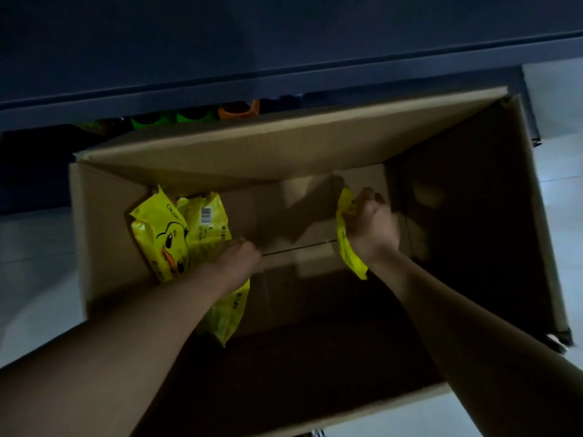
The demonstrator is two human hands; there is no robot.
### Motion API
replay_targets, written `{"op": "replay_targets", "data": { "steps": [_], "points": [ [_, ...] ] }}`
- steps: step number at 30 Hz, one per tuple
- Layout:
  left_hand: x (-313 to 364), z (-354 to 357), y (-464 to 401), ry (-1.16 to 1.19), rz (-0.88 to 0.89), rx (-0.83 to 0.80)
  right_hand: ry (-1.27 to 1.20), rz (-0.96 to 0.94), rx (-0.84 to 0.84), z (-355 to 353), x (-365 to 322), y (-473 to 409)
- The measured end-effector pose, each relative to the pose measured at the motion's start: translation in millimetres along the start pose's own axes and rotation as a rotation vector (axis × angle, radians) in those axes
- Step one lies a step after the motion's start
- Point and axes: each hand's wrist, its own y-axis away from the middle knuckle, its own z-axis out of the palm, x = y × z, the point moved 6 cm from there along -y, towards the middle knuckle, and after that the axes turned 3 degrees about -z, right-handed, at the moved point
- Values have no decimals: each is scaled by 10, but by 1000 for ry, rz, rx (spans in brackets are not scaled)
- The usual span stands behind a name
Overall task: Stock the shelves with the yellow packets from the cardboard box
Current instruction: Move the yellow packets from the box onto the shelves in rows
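Shelving: a dark grey metal shelf unit (pixel 284 86) runs across the top of the view, with green and orange items (pixel 202 116) just visible beneath its edge.
Floor: pale tiled floor (pixel 34 247) lies on both sides of the box.
Box: a large open brown cardboard box (pixel 220 143) stands on the floor against the shelving, flaps up, its bottom mostly bare.
Left packets: a cluster of glossy yellow packets with a duck face print (pixel 164 234) lies in the left part of the box, against its left wall.
Right packet: one crumpled yellow packet (pixel 345 238) is at the right centre of the box, lifted in the hand.
Left hand: the left hand (pixel 236 257) reaches down onto the cluster; its fingers are hidden behind the hand, so I cannot tell whether they are spread or closed on a packet.
Right hand: the right hand (pixel 370 228) has its fingers curled round the crumpled packet, gripping it.
Step in hand: gathering packets out of the box, probably the last few.
Next move: the left hand likely needs a firm hold on a packet, then both arms must lift clear of the tall box walls and carry up to the shelf.
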Motion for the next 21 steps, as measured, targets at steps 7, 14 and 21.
{"op": "replay_targets", "data": {
  "steps": [7,14,21],
  "points": [
    [-78,-323,157,80,-5,148,-202,-1,-296,464,-193,172],
    [-84,-701,204,277,-1,400,-161,110,-318,280,277,242],
    [-293,-269,30,478,-70,340,-209,135,-384,606,255,232]
  ]
}}
